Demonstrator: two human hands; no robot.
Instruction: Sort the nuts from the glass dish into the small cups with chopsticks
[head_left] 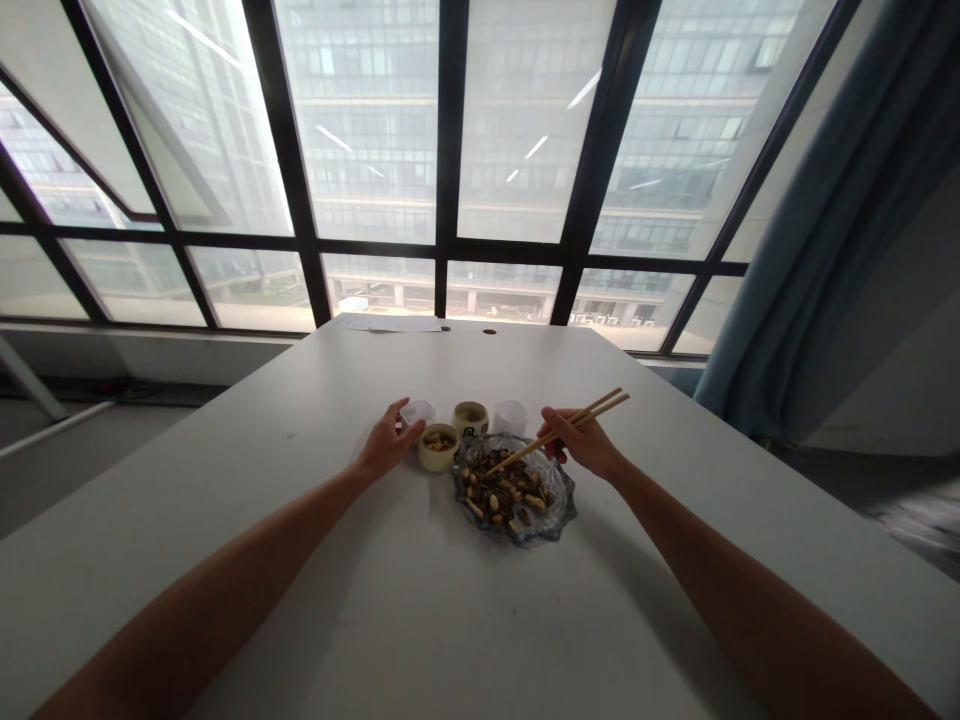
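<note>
In the head view, both arms reach forward across the white table [330,580] from the lower corners, the forearms slanting inward. The left hand [386,440] lies left of the group of cups, with the palm turned inward, the index finger stretched along the far side and the thumb along the near side. Its grip is a loose curve holding the left clear cup [420,410], just behind the front cream cup [438,460], which has pale pieces inside.

The right hand [581,442] is bent at the wrist toward the middle, fingers curled in a narrow grip on the wooden chopsticks [523,453]. These slant down to the left: their upper ends stick out above the hand, and their lower tips, close together, reach the mix of dark seeds and pale nuts [487,487] in the scalloped glass bowl [565,500]. The bowl stands between the forearms, near the front cream cup.

Bold dark characters mark the rear cream cup [460,424], behind the bowl; one resembles 风, and its neighbour is too small to read. The right clear cup [511,415] stands beside it. Papers [386,323] lie at the far edge, any print on them illegible.
</note>
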